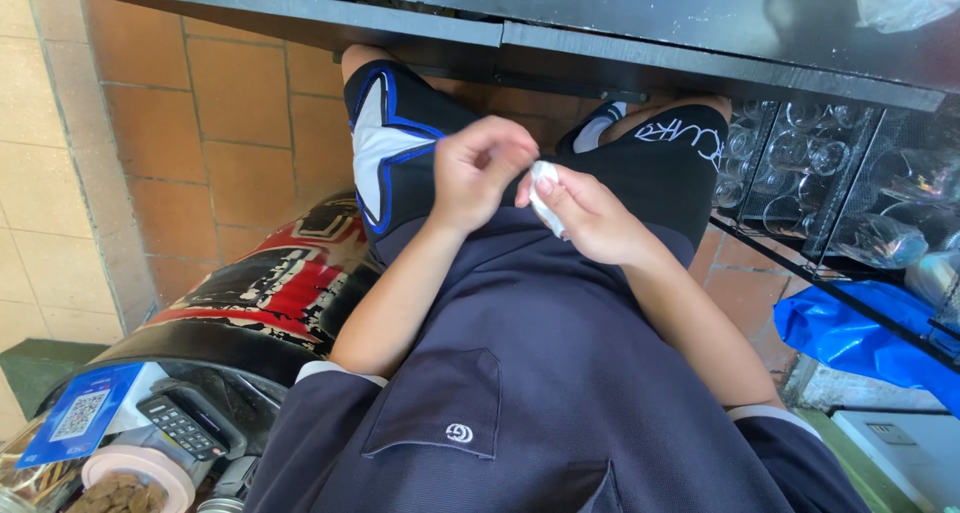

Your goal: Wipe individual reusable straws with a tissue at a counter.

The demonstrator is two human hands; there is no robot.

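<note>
I look down at my own lap, with a dark blue shirt and black shorts below. My right hand (590,216) is closed around a small white object (543,195), which looks like a little tube or wrapped piece. My left hand (476,168) has its fingers curled, and its fingertips meet the top end of that white object. Both hands are held together just above my thighs, under the edge of a black counter (620,53).
A black and red barrel-like drum (270,293) stands at my left. A card payment terminal (185,425), a blue card and a jar of coins (125,488) sit at the lower left. Racks of glasses (830,163) and a blue plastic bag (860,338) are at the right.
</note>
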